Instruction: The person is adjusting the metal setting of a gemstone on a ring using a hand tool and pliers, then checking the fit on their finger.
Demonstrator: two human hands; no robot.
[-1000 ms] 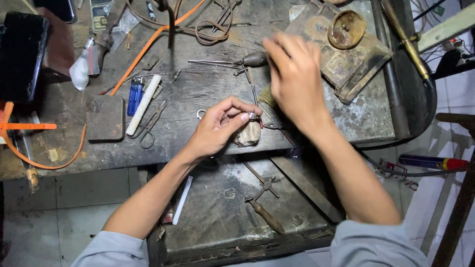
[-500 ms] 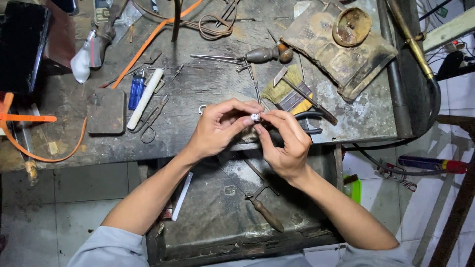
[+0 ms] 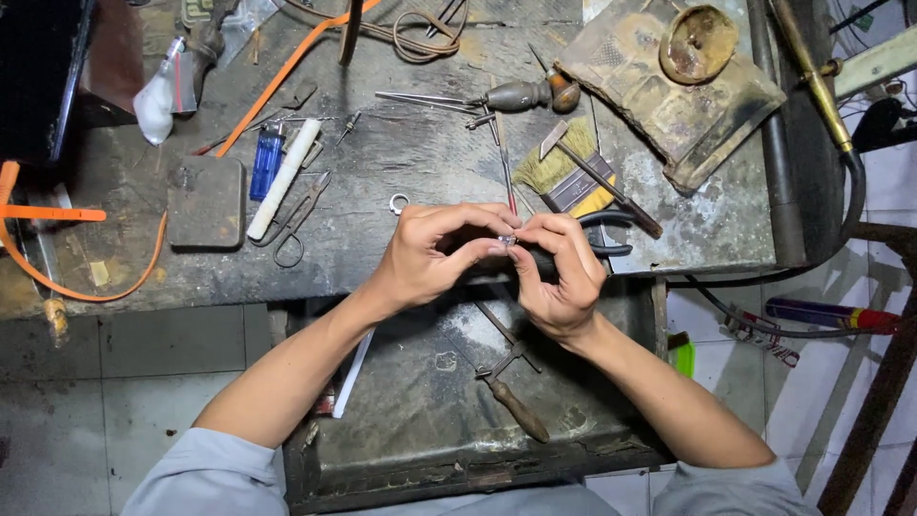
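Both my hands meet over the front edge of a worn dark workbench (image 3: 401, 172). My left hand (image 3: 430, 253) and my right hand (image 3: 559, 272) pinch one tiny shiny metal piece (image 3: 507, 240) between their fingertips. A small silver ring (image 3: 398, 203) lies on the bench just left of my left hand. A flat paintbrush with yellowish bristles (image 3: 559, 177) and black-handled pliers (image 3: 611, 234) lie right behind my right hand. Below my hands sits an open drawer (image 3: 430, 411) with a wooden-handled saw frame (image 3: 511, 387) in it.
On the bench lie a blue lighter (image 3: 266, 161), a white stick (image 3: 283, 179), small scissors (image 3: 291, 229), a dark square block (image 3: 205, 202), an orange hose (image 3: 86, 287), tweezers and a wooden-handled tool (image 3: 521, 95), and a charred slab with a round dish (image 3: 697, 43). A torch pipe (image 3: 812, 76) runs along the right.
My right hand came back from the far right of the bench to meet my left hand. Both now pinch the small piece, held slightly lower and closer than half a second ago.
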